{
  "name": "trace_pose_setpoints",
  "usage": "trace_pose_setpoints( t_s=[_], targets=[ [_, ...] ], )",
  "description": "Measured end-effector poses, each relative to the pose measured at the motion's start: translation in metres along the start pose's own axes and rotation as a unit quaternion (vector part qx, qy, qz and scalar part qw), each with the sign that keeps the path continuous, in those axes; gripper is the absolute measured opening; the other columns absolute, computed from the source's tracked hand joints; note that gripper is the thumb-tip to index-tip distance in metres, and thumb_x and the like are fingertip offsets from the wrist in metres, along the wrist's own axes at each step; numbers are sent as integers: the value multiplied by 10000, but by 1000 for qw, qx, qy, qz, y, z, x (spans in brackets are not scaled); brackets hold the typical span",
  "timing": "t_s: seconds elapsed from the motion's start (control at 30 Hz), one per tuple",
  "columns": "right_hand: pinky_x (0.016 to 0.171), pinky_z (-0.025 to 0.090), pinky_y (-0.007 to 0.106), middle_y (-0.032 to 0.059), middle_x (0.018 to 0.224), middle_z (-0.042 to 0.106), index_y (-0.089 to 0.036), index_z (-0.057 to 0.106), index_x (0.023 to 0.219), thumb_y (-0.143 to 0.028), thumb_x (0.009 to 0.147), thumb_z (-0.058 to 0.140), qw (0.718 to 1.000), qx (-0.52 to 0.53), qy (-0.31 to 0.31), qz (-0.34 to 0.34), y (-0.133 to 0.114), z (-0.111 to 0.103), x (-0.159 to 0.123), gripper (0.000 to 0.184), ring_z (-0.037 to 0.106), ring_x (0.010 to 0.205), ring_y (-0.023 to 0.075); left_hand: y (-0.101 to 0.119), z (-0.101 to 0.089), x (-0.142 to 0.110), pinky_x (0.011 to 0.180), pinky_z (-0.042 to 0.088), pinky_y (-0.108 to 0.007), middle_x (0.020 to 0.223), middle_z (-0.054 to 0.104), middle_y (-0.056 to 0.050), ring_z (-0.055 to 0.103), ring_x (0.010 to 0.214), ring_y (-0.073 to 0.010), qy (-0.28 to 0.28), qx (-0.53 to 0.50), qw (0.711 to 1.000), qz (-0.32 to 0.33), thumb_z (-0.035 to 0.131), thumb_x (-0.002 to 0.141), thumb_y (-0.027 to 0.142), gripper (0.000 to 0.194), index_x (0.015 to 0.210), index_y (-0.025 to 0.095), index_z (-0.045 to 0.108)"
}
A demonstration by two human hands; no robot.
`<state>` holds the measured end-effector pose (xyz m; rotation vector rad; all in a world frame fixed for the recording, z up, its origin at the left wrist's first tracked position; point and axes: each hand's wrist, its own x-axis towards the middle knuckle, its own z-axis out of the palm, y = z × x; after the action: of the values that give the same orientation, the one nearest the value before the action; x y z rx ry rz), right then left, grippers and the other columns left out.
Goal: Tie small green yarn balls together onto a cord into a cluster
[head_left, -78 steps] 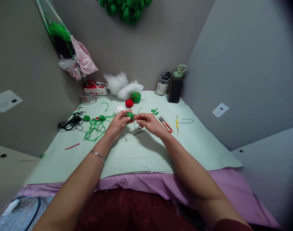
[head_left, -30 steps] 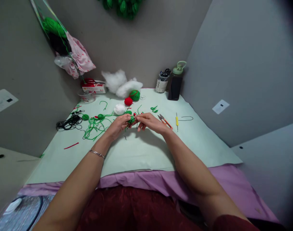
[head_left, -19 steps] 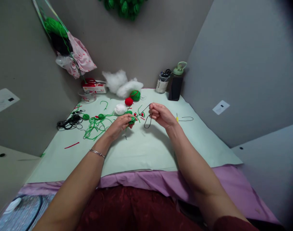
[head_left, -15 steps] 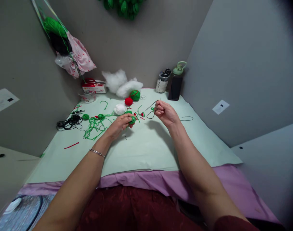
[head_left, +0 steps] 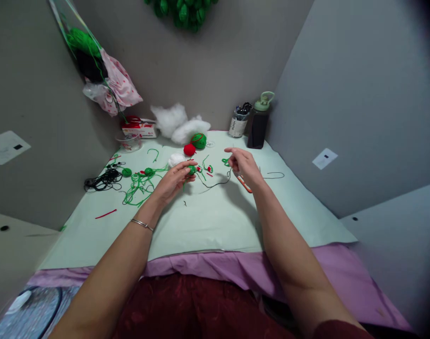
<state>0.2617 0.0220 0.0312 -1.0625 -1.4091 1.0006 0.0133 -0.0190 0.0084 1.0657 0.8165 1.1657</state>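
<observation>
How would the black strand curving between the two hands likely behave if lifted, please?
The black strand would probably hang floppy, since it curves loosely. It is likely light, being thin. It might tug the green piece in the left hand, toward which it runs.

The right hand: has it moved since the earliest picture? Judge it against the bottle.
Yes. The right hand has moved rightward and up in the view, closer to the bottle.

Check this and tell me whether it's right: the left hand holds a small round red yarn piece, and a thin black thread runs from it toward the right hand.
One thing is wrong: the left hand holds a small round green yarn piece, not a red one, as the head view shows. The thin black thread does run toward the right hand.
</observation>
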Motion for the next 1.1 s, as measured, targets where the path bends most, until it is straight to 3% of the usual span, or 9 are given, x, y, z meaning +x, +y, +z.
trace_pose_setpoints(
  t_s=[0.1,0.2,0.33,0.5,1.1],
  targets=[
    [501,354,244,-6,674,631,-159,633,1067,-379,900,555,997,-24,-72,-4,-2,13,-6,288,439,512,100,-2,0,1,953,514,-332,1109,722,-79,671,934,-165,-15,-16,1000,10,732,830,280,317,1130,178,730],
    [527,377,252,-31,681,652,-206,570,1075,-298,922,495,990,-89,-107,-39,-3,28,-15,194,450,497,107,-2,0,1,1006,510,-358,1125,730,-102,680,1002,-187,-21,-30,999,18,719,830,244,302,1118,153,727],
    [586,385,264,-25,724,651,-231,559,933,-248,940,509,974,-163,-117,-107,-8,41,-26,53,495,551,121,-2,0,1,1029,514,-374,1112,738,-112,689,1024,-200,-25,-30,999,18,692,833,206,262,1083,139,732],
    [684,373,289,39,864,605,-213,674,822,-195,892,653,936,-265,-91,-212,-15,47,-32,74,528,726,156,-3,0,1,1038,514,-368,1115,736,-107,694,1022,-196,-23,-32,999,22,685,837,203,260,1084,140,734],
    [656,376,256,22,831,594,-184,694,843,-101,906,637,908,-324,-114,-241,-9,46,-32,118,541,697,131,-3,0,2,1097,464,-408,1165,719,-80,673,1016,-181,-9,-16,1000,25,704,813,201,253,1058,152,742]
  ],
)
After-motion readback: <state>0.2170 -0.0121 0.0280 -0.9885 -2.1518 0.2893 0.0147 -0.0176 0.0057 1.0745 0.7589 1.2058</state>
